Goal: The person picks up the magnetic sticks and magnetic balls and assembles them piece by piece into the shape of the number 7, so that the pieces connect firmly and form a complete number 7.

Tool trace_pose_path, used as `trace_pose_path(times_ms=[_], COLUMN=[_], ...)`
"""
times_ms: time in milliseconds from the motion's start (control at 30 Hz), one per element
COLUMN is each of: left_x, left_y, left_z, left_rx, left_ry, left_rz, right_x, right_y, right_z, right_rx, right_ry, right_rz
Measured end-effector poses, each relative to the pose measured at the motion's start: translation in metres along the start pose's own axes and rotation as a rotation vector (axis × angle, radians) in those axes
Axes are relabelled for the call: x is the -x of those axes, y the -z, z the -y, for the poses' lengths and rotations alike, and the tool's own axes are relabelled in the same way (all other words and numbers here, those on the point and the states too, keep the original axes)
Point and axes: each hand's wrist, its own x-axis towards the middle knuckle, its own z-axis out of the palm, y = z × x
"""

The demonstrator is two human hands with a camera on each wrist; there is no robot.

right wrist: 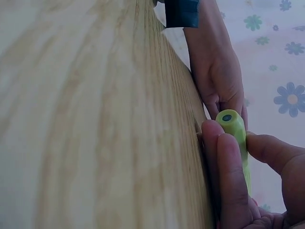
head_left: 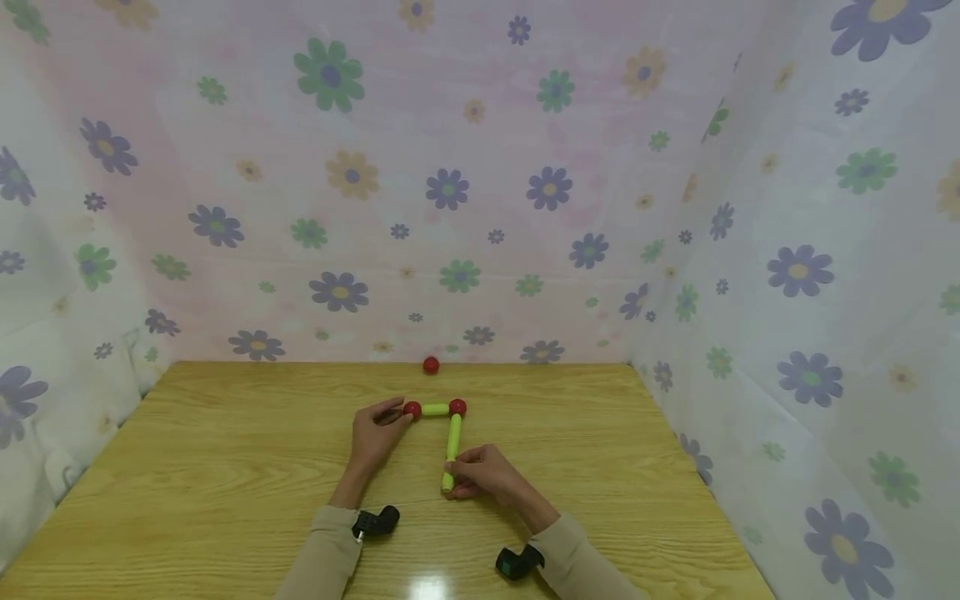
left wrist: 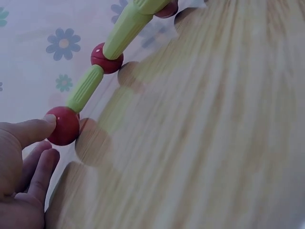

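My left hand [head_left: 377, 435] pinches a red ball [left wrist: 64, 126] between the thumb and fingers. From that ball a short yellow-green building rod [head_left: 435, 410] runs to a second red ball [head_left: 457, 407]. A longer yellow-green rod [head_left: 453, 437] meets the second ball and points toward me, forming a corner. My right hand [head_left: 489, 473] pinches this longer rod near its free end, thumb on one side and fingers on the other. In the right wrist view, the rod's free end [right wrist: 228, 117] shows a dark round inset. Behind it appears the left hand [right wrist: 220, 76].
A third red ball [head_left: 431, 365] lies at the far edge of the wooden table [head_left: 247, 467]. Flower-print cloth [head_left: 480, 208] hangs behind the table and along both sides. Black wrist cameras sit on both sleeves, the right one [head_left: 519, 562] low over the tabletop.
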Motion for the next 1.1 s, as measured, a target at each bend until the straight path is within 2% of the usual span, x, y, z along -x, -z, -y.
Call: trace_pose_path(times_ms=[233, 433, 567, 700, 867, 1100], left_x=[-0.005, -0.012, -0.023, -0.036, -0.049, -0.059], left_y=[0.009, 0.012, 0.011, 0.007, 0.001, -0.001], left_z=[-0.001, -0.01, -0.018, -0.02, -0.014, -0.006], left_rx=[0.029, 0.048, 0.051, 0.014, -0.013, -0.061], left_ry=[0.022, 0.038, 0.01, -0.01, -0.014, -0.044], left_rz=[0.039, 0.092, 0.11, 0.082, 0.031, 0.024], right_x=[0.004, 0.005, 0.005, 0.005, 0.005, 0.005], right_y=[0.004, 0.009, 0.013, 0.02, 0.032, 0.047], right_z=[-0.002, -0.003, -0.004, -0.006, -0.008, -0.01], right_rx=[-0.014, -0.042, -0.053, -0.044, -0.021, -0.009], right_ry=[0.014, 0.016, 0.018, 0.028, 0.034, 0.02], right_rz=[0.012, 0.022, 0.027, 0.028, 0.012, -0.011])
